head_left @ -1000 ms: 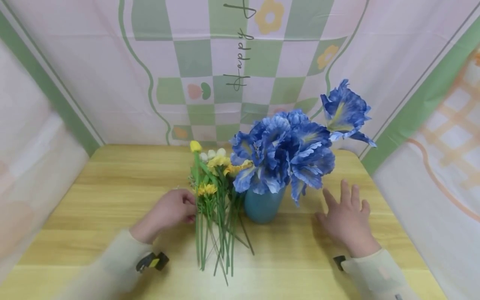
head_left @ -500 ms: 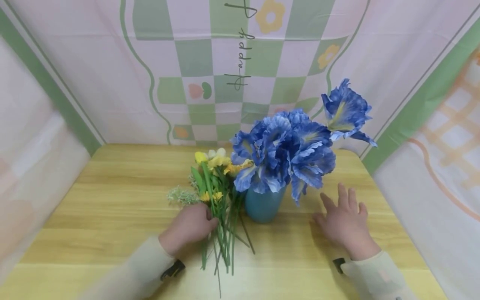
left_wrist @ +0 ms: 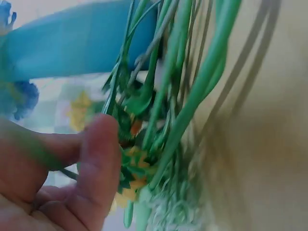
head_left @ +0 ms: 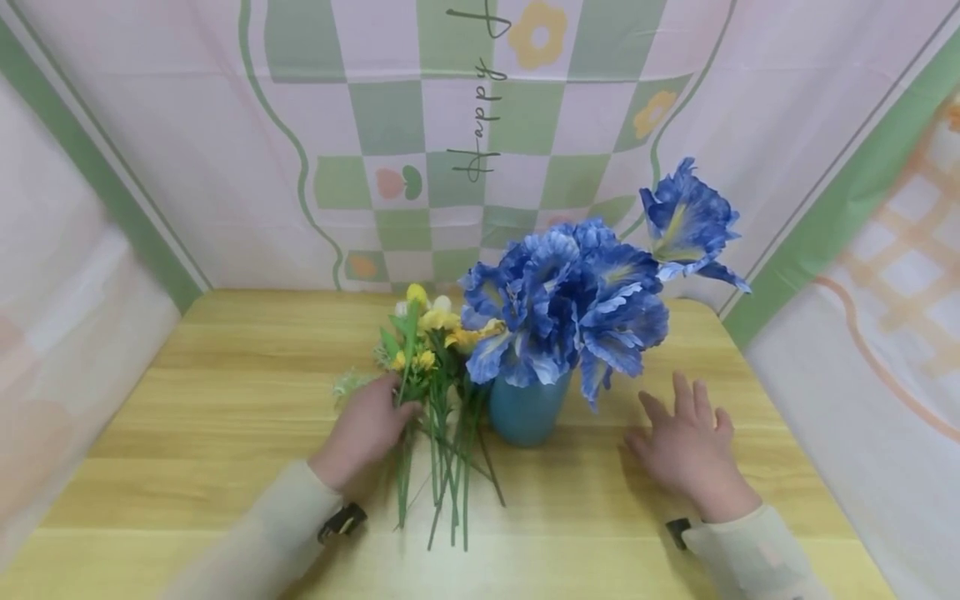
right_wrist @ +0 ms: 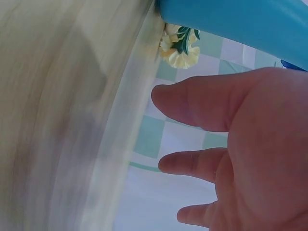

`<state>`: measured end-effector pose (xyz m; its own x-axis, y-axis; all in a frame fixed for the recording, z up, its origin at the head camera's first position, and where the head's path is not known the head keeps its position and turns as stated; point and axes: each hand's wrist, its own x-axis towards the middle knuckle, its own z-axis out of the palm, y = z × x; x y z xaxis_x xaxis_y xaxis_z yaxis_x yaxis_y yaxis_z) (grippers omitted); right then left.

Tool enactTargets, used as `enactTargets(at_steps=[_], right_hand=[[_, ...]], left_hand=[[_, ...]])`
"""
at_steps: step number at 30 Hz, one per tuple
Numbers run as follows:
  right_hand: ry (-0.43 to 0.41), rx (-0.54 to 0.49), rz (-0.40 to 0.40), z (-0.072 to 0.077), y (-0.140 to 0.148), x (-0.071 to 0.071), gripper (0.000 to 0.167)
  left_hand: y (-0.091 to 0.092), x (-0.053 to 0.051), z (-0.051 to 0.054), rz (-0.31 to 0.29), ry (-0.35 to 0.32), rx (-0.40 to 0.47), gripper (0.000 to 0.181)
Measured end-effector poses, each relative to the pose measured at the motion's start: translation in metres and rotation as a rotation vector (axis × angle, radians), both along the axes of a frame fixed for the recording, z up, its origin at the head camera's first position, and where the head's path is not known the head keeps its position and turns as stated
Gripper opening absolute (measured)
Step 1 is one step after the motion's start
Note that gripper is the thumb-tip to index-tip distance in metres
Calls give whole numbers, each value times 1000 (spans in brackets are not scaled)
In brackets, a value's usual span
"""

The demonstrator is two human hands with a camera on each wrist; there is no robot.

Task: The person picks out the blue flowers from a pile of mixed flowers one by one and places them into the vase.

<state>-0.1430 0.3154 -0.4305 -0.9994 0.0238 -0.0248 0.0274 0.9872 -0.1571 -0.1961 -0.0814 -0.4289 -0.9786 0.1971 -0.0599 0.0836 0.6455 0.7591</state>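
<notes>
My left hand (head_left: 367, 425) pinches the green stem of a yellow tulip (head_left: 416, 294) at the left of the flower pile. In the left wrist view a blurred stem crosses between the thumb (left_wrist: 99, 163) and the curled fingers. Beside and under it lie several artificial flowers: yellow blooms (head_left: 438, 320), small yellow daisies (head_left: 423, 360), white buds and pale green sprigs (head_left: 352, 385), with green stems (left_wrist: 192, 101) pointing toward me. My right hand (head_left: 686, 454) holds nothing, fingers spread, right of the blue vase.
The blue vase (head_left: 527, 412) stands upright behind the pile, holding large blue flowers (head_left: 562, 300); one blue bloom (head_left: 690, 221) leans out to the right. The wooden table (head_left: 225, 358) ends at a patterned cloth backdrop (head_left: 390, 117).
My left hand came in from the left with the yellow tulip, over the other stems, then drew slightly back left and away from me. My right hand has barely moved.
</notes>
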Motion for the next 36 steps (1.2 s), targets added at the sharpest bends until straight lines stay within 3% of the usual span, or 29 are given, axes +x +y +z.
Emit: enactTargets(at_steps=[2,5,9,12,15,20,25,29,33,36], right_hand=[[-2,-5,3,0,0,0,70],[-4,-11,12,1,-1,1,69],[-8,-13,23,1,-2,3,68],[-9,-12,26,0,-1,4,68],[-7,-16,27,-2,-1,5,68],[-7,-27,35,-3,1,5,69],[-14,-32,43,-2,1,5,69],[-3,-32,46,-3,1,4,72],[70,-13,39,-6,3,-1,77],[160,-8,29,-10,6,-7,80]], left_hand=[[-4,-4,4,24,8,36,17],[-11,-9,7,44,55,20,25],[-22,-12,5,72,152,-22,31],[-30,-9,1,92,173,-41,32],[-37,-2,-5,80,129,-123,36],[-45,11,-16,-44,0,-337,48],[-44,17,-17,-71,1,-355,43],[-48,19,-8,-69,101,-383,49],[-65,15,-3,-50,350,-534,54],[-81,8,-6,20,434,-652,63]])
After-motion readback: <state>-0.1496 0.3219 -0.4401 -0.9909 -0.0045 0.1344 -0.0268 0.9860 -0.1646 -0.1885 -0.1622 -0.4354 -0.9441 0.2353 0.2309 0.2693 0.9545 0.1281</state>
